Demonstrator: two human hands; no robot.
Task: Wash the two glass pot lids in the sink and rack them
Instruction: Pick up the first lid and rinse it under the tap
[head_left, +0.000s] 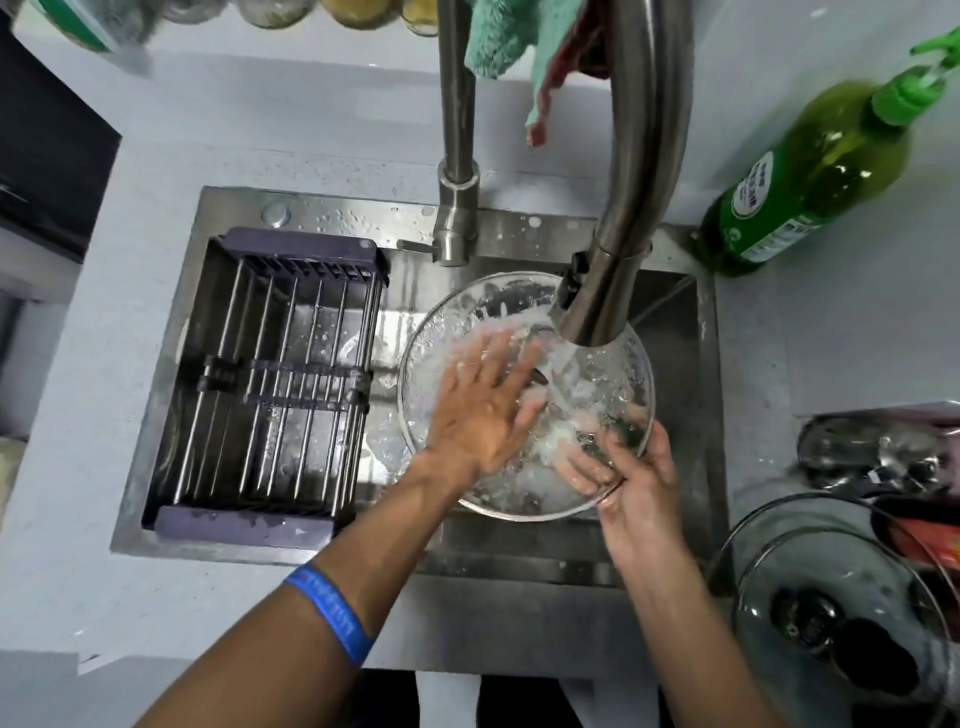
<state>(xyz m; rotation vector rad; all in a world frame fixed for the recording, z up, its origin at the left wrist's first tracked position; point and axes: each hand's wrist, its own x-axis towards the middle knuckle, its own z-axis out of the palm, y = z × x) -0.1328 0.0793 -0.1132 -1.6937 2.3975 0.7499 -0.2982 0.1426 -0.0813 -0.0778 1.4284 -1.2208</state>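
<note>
Filling the sink (675, 364), a glass lid (613, 374) holds seemingly soapy water.

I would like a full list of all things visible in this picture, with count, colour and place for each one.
glass lid in sink: one, clear with metal rim, under the running tap
second glass lid: one, clear with black knob, on the counter at the right
faucet: one, steel, behind and over the sink
sink: one, steel, centre
drying rack: one, dark frame with steel bars, across the sink's left side
bottle: one, green, counter right of the faucet
cloths: teal and reddish, hanging at the top
wristband: one, blue, left forearm
left hand: flat on the lid
right hand: grips the lid's rim
</note>
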